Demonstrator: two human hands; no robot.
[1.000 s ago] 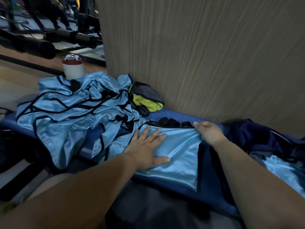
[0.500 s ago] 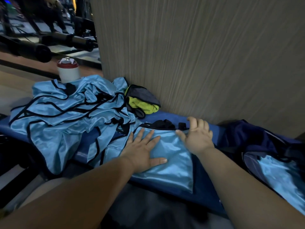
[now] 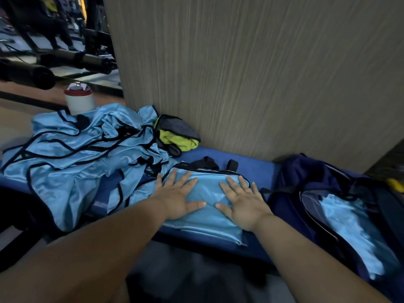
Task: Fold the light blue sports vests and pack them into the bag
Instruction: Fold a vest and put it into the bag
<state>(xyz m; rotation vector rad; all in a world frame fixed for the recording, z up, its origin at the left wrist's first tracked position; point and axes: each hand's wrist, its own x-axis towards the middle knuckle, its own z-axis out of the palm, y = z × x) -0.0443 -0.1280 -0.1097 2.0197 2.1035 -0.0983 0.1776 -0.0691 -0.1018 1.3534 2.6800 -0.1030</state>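
Two flat, empty grips, left grip and right grip, smooth the folded light blue satin vest on the blue padded desk. The next move is probably lifting it into the navy fabric bag at right.

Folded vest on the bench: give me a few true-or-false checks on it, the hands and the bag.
1. The left hand and right hand both lie flat on the folded vest. True.
2. The bag holds nothing. False: light blue fabric shows inside it.
3. A pile of unfolded vests lies left of the folded vest. True.
4. The cup stands beside the bag. False: it stands at the far left, behind the pile.
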